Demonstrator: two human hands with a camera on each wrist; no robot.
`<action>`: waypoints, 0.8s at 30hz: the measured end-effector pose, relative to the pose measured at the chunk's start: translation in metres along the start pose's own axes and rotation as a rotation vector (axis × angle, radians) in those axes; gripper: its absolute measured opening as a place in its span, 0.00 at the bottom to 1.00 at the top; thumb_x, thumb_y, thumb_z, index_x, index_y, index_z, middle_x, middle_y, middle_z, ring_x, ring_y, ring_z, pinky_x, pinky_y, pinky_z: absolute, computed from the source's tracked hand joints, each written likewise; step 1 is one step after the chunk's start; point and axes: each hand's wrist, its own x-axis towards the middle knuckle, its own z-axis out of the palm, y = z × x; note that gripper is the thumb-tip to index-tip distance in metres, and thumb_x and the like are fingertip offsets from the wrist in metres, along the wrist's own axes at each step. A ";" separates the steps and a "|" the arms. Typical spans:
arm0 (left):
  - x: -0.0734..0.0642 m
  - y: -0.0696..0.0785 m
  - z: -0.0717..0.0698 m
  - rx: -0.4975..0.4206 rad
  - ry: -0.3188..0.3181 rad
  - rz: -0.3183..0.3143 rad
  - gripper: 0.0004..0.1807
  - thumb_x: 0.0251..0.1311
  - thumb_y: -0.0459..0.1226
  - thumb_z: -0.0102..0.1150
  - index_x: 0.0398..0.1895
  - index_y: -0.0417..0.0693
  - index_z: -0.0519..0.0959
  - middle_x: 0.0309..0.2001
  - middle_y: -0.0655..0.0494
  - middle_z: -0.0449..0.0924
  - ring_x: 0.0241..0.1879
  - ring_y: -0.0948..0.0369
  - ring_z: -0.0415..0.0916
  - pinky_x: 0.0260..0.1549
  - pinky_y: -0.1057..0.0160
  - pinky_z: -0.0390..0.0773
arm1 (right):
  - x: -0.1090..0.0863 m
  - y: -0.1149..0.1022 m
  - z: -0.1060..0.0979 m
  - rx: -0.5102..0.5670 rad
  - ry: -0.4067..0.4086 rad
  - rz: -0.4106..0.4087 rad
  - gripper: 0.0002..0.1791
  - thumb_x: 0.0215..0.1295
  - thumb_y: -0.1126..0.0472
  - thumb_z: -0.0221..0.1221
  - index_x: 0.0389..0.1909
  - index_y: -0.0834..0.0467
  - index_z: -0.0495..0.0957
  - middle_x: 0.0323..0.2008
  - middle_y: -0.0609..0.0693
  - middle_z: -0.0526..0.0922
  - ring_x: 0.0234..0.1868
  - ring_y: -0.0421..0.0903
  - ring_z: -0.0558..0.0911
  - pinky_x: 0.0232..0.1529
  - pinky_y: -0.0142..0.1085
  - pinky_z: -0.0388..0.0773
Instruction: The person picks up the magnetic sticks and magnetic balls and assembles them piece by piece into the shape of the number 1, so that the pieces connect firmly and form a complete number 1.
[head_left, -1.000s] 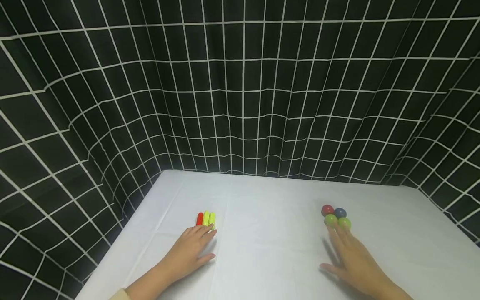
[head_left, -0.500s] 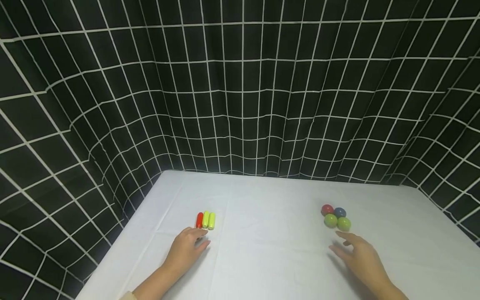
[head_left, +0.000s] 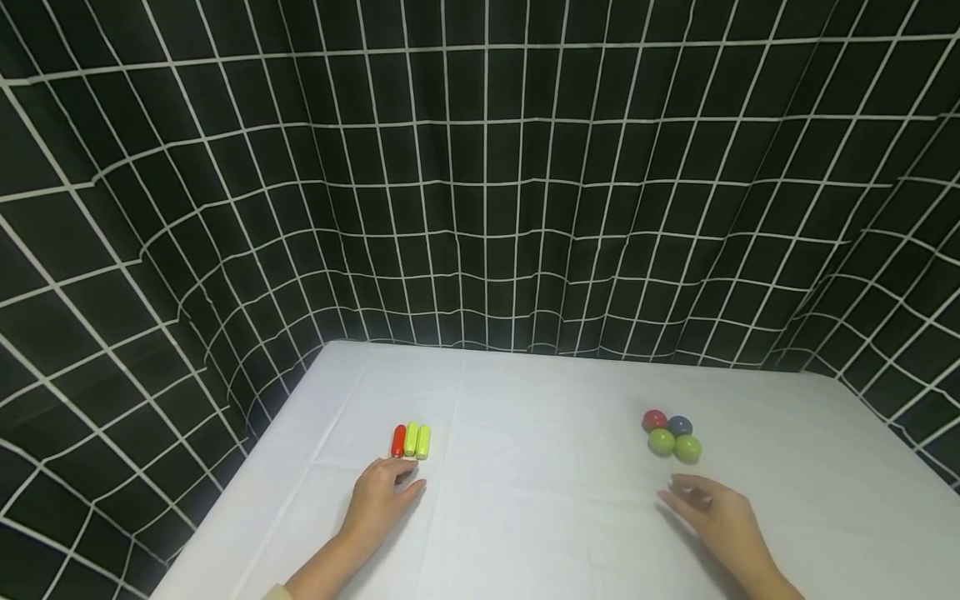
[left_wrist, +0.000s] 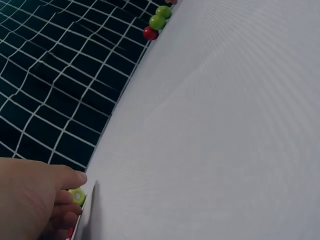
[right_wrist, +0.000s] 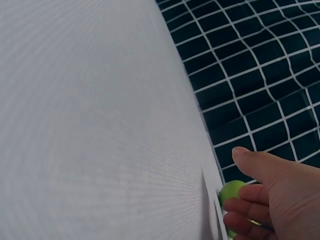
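Three small cylinders lie side by side at the table's left: a red cylinder (head_left: pixel 398 441) and two yellow-green cylinders (head_left: pixel 417 441). My left hand (head_left: pixel 377 500) is just in front of them, fingers loosely bent, holding nothing. In the left wrist view, the round end of a yellow-green cylinder (left_wrist: pixel 77 196) shows beyond the fingers. On the right sit a red ball (head_left: pixel 655 420), a blue ball (head_left: pixel 680 425) and two green balls (head_left: pixel 674 446), close together. My right hand (head_left: pixel 726 518) is a little nearer than the balls, thumb apart from the bent fingers, with nothing held.
A white cloth (head_left: pixel 540 500) covers the table. Behind it and along both sides hangs a dark curtain (head_left: pixel 510 208) with a white grid. A wide stretch of cloth separates the cylinders from the balls.
Both hands, earlier stretched out flat with fingertips over the cylinders and the green balls, have drawn back toward me and their fingers have bent. The cylinders and balls have not moved.
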 end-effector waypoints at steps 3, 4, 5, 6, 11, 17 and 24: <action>0.001 -0.001 0.002 -0.013 0.008 -0.026 0.15 0.46 0.35 0.69 0.38 0.38 0.83 0.38 0.49 0.85 0.38 0.57 0.79 0.40 0.58 0.79 | 0.000 0.002 0.002 0.017 -0.020 0.019 0.29 0.56 0.44 0.63 0.47 0.66 0.77 0.46 0.65 0.81 0.47 0.62 0.80 0.45 0.52 0.77; 0.001 -0.001 0.002 -0.019 0.012 -0.036 0.15 0.46 0.35 0.69 0.39 0.38 0.83 0.38 0.49 0.85 0.37 0.58 0.79 0.39 0.59 0.79 | 0.000 0.003 0.003 0.020 -0.022 0.024 0.30 0.56 0.44 0.62 0.47 0.65 0.77 0.46 0.65 0.81 0.47 0.62 0.80 0.45 0.52 0.77; 0.002 -0.002 0.003 -0.024 0.016 -0.043 0.15 0.46 0.36 0.69 0.39 0.39 0.83 0.37 0.50 0.85 0.36 0.59 0.78 0.38 0.59 0.79 | 0.000 0.004 0.003 0.022 -0.021 0.025 0.29 0.56 0.44 0.62 0.47 0.65 0.77 0.46 0.65 0.81 0.47 0.62 0.80 0.46 0.52 0.77; 0.003 -0.003 0.005 -0.027 0.020 -0.050 0.15 0.46 0.36 0.70 0.39 0.39 0.83 0.36 0.51 0.85 0.35 0.60 0.78 0.37 0.60 0.78 | 0.000 0.005 0.004 0.026 -0.017 0.023 0.29 0.56 0.44 0.62 0.47 0.65 0.77 0.47 0.65 0.81 0.47 0.62 0.80 0.46 0.52 0.77; 0.006 -0.005 0.010 -0.060 0.027 -0.084 0.15 0.47 0.36 0.69 0.40 0.39 0.82 0.34 0.52 0.83 0.33 0.62 0.75 0.34 0.64 0.77 | -0.001 0.008 0.006 0.049 -0.008 0.015 0.29 0.56 0.43 0.62 0.47 0.64 0.78 0.46 0.64 0.81 0.47 0.61 0.80 0.45 0.51 0.78; 0.007 -0.005 0.013 -0.097 0.031 -0.115 0.17 0.48 0.36 0.68 0.41 0.36 0.81 0.32 0.52 0.81 0.32 0.64 0.73 0.30 0.68 0.75 | -0.002 0.008 0.006 0.067 -0.019 0.020 0.29 0.56 0.43 0.62 0.48 0.64 0.77 0.46 0.64 0.81 0.47 0.61 0.80 0.44 0.50 0.78; 0.012 -0.004 0.017 -0.129 0.056 -0.136 0.18 0.49 0.35 0.68 0.42 0.34 0.81 0.26 0.55 0.76 0.27 0.65 0.68 0.24 0.72 0.69 | -0.001 0.009 0.006 0.057 -0.027 0.027 0.30 0.57 0.42 0.61 0.48 0.64 0.77 0.47 0.64 0.81 0.48 0.61 0.79 0.45 0.51 0.77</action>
